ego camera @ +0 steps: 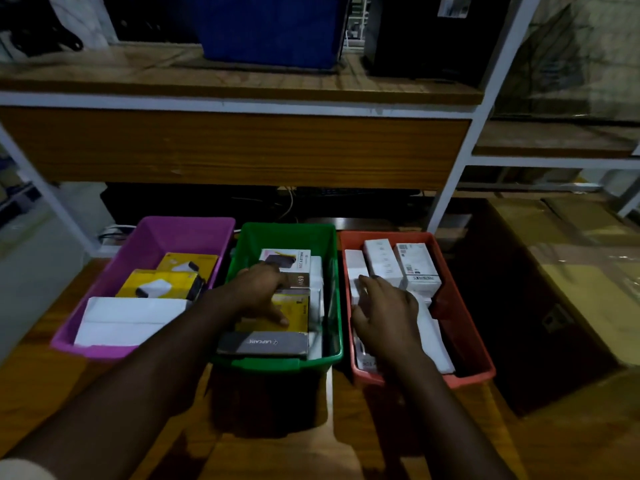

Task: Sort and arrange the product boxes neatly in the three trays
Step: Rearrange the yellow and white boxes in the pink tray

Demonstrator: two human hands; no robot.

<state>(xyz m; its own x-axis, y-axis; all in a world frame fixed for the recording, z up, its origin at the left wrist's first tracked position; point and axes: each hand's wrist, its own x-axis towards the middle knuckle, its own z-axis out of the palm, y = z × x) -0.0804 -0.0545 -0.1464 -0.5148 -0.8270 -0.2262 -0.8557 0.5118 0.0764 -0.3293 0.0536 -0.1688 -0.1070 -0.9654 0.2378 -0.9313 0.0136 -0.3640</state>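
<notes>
Three trays stand side by side on the wooden table. The purple tray [194, 230] on the left holds two yellow boxes [157, 284] and a large white box [128, 320]. The green tray [287, 233] in the middle holds a white box with a picture [291, 259], a yellow box [294, 308] and a dark grey box [263, 342]. My left hand [259, 292] lies inside it, fingers curled over the boxes' edge. The red tray [464, 306] on the right holds several white boxes [417, 268]. My right hand [384, 310] rests flat on the white boxes at its left side.
A wooden shelf with a white metal frame [239, 147] hangs over the trays' far side. A blue bin [273, 29] and a black box [429, 36] sit on the upper shelf. Large cardboard cartons [561, 289] stand to the right of the table.
</notes>
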